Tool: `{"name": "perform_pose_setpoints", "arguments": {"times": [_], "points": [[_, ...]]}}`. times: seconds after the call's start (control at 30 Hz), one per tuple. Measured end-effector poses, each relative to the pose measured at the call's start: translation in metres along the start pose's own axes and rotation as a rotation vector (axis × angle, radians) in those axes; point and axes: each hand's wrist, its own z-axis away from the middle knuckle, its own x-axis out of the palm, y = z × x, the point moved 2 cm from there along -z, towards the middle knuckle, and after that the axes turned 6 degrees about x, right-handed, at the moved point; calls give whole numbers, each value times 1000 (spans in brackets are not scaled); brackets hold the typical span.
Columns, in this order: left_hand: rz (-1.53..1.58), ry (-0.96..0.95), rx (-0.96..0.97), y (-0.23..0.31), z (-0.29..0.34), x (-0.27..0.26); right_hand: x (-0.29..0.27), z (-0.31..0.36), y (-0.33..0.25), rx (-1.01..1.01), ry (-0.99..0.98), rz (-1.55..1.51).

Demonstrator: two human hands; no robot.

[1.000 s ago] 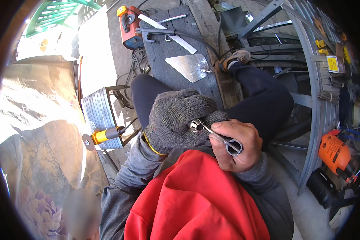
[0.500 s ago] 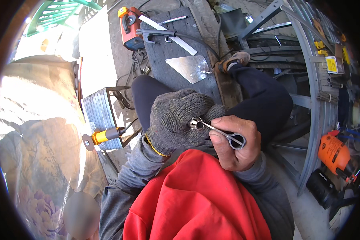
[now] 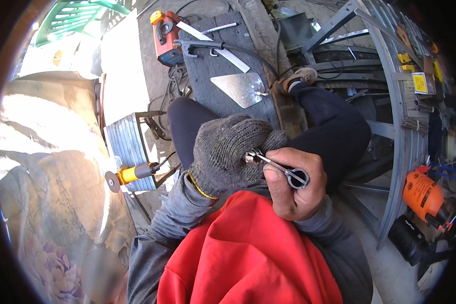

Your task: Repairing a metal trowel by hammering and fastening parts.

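My left hand (image 3: 223, 152), in a dark grey knitted glove with a yellow cuff edge, is closed around a small shiny metal piece (image 3: 249, 157); most of that piece is hidden in the glove. My bare right hand (image 3: 305, 175) pinches a thin metal rod with a looped end (image 3: 277, 165) between thumb and fingers. Its thin tip meets the small metal piece at the glove's opening. Beyond my hands, a flat triangular trowel blade (image 3: 238, 88) with a short bent stub lies on a dark board (image 3: 202, 83).
A welding electrode holder (image 3: 200, 44) and white metal strip (image 3: 233, 60) lie on the board beside a red welding machine (image 3: 164, 40). A yellow angle grinder (image 3: 131, 174) rests at left. Right stand a grey metal frame (image 3: 396, 131) and orange spray bottle (image 3: 421, 193). Cables trail around.
Both hands have shifted very slightly, still gripping the same things. The rod's tip stays at the small metal piece.
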Motion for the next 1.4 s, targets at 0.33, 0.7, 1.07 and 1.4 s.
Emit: {"name": "perform_pose_setpoints", "arguments": {"times": [0.33,0.7,1.07,1.4], "points": [[72,145,-40,10,-7,3,-10,-7,-3,-200,-16,105],[70,188,-134,9,-5,9,-2,1,6,-113,34,119],[-33,248,-278,-9,4,21,28,-3,24,-131,306,250],[592,-27,-501,-30,16,14,18,-4,52,302,208,-87]]}}
